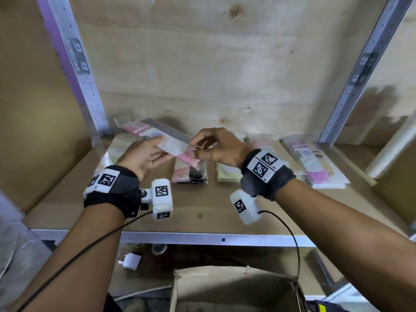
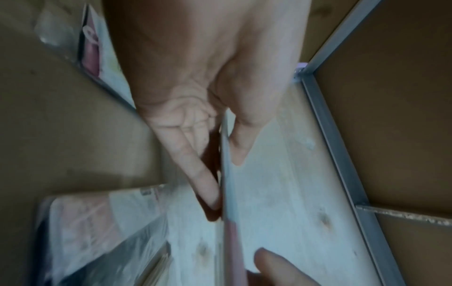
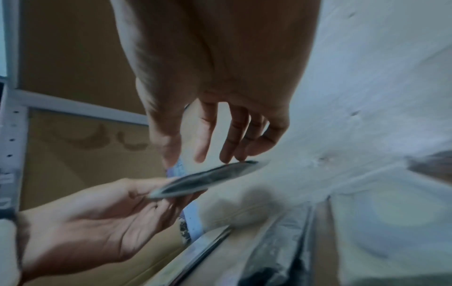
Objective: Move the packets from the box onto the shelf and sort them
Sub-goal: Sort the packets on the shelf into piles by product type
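Note:
I hold a flat pink-and-white packet (image 1: 173,145) slantwise above the wooden shelf (image 1: 202,224). My left hand (image 1: 155,152) grips its far part, thumb on top and fingers beneath. My right hand (image 1: 200,149) pinches the pink near end with its fingertips. In the left wrist view the packet (image 2: 227,193) is edge-on between thumb and fingers (image 2: 208,189). The right wrist view shows the packet (image 3: 203,180) between my right hand (image 3: 215,154) and my left hand (image 3: 97,222). The cardboard box (image 1: 234,287) stands open below the shelf; its inside is dark.
Packets lie on the shelf: a stack at the left (image 1: 112,152), a pink-and-black one (image 1: 189,174), a pale green one (image 1: 227,174) and a stack at the right (image 1: 315,163). A plastic film roll (image 1: 394,152) lies far right. Metal uprights (image 1: 90,86) flank the bay.

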Tool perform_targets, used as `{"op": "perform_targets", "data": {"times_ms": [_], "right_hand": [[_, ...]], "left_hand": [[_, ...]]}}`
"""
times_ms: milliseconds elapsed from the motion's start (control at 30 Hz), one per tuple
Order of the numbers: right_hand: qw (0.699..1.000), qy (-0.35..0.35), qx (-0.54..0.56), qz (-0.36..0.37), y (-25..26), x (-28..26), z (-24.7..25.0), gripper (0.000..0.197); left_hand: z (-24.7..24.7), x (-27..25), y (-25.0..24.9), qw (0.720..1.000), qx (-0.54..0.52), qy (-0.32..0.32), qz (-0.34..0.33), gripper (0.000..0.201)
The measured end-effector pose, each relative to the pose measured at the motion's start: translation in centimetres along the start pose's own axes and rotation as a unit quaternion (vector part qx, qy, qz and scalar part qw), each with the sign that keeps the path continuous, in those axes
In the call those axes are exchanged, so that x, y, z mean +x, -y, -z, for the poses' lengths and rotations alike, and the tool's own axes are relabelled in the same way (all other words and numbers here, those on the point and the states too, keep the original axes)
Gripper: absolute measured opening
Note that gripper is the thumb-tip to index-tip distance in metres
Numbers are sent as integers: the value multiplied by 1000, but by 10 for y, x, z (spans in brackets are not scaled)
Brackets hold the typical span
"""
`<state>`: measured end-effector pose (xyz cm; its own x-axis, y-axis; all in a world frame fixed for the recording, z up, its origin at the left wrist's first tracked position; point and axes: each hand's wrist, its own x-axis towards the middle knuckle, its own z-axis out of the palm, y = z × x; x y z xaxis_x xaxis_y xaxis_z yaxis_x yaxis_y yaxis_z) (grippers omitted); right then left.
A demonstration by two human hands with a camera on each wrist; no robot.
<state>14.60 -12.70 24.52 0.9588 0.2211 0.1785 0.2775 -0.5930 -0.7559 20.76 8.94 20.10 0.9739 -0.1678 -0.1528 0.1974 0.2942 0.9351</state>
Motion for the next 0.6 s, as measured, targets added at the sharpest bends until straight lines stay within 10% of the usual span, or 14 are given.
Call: {"op": "perform_targets", "data": {"times_ms": [133,333,600], "right_hand": [[993,-96,32,-67,-37,-21,28,27],[949,21,265,-173,-84,-64,49,17],[956,37,244,-159,-103,-73,67,27]], "left_hand": [[-27,0,16,997,21,72,11,16],[-68,1,39,988,69,132,47,16],[-66,10,30,990,28,-97,-100,19]]}}
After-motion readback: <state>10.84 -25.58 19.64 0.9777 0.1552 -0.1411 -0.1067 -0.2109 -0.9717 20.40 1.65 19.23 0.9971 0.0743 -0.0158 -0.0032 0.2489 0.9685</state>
